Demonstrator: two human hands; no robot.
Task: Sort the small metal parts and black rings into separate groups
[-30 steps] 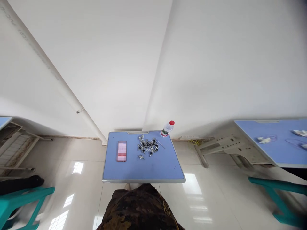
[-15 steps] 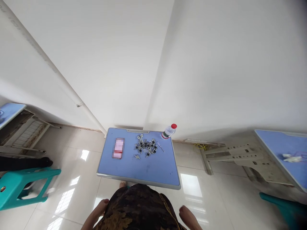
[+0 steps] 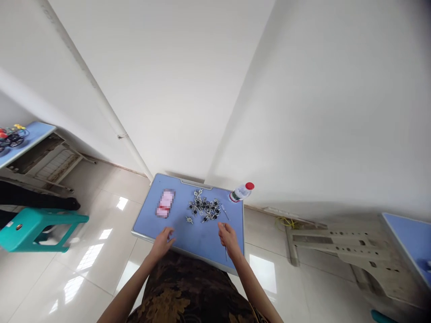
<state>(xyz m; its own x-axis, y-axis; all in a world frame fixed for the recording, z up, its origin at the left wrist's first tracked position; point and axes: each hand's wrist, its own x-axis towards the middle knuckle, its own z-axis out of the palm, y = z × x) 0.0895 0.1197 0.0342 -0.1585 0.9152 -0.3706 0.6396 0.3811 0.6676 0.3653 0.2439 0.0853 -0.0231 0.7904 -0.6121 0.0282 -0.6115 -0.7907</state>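
Centrally: one blue desk (image 3: 198, 237), beside white wall (image 3: 188, 89), on glossy tiled floor (image 3: 97, 193). Small metal parts (image 3: 204, 206) lie clustered mid-surface; red-capped bottle (image 3: 240, 193) stands far right corner. Left hand (image 3: 163, 242), near edge: fingers parted. Right hand (image 3: 228, 235), near parts: fingers curled, grip cannot be told. Green stool (image 3: 43, 222), left.

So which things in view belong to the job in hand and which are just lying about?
Likely the job's:
small metal-and-black parts heaped on the blue desk
slim stick beside them

Probably just lying about:
red-capped bottle
pink, pixelated oblong
yellow cord near the wall
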